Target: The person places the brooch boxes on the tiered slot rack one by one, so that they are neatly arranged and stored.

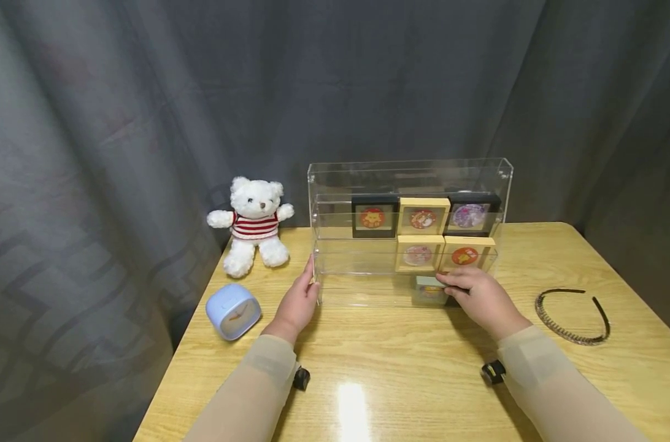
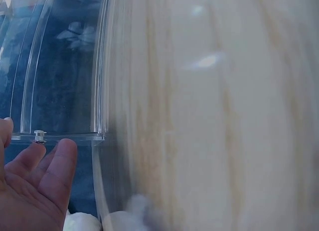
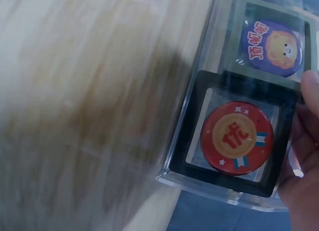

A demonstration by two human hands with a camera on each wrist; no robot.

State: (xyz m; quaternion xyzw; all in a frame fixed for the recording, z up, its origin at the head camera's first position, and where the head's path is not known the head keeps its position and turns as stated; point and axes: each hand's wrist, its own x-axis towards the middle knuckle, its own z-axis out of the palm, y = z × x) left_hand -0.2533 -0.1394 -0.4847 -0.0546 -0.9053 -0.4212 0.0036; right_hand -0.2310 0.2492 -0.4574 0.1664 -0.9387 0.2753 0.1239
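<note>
A clear acrylic tiered display case (image 1: 407,178) stands at the back of the wooden table (image 1: 401,374). My left hand (image 1: 307,282) lies with straight fingers against the case's left end; in the left wrist view the fingers (image 2: 37,181) sit just below the case's edge (image 2: 60,91). My right hand (image 1: 456,285) reaches into the lowest tier and holds a small black frame with a red badge (image 3: 237,136) by its edge, fingers (image 3: 304,161) along its right side. That frame (image 1: 429,290) looks greyish through the acrylic in the head view.
Several framed badges fill the upper tiers, among them a black one (image 1: 373,217) and wooden ones (image 1: 423,216) (image 1: 465,253). A purple lion badge (image 3: 271,47) sits beside the held frame. A white teddy bear (image 1: 254,224), a blue alarm clock (image 1: 232,311) and a black headband (image 1: 572,316) lie around.
</note>
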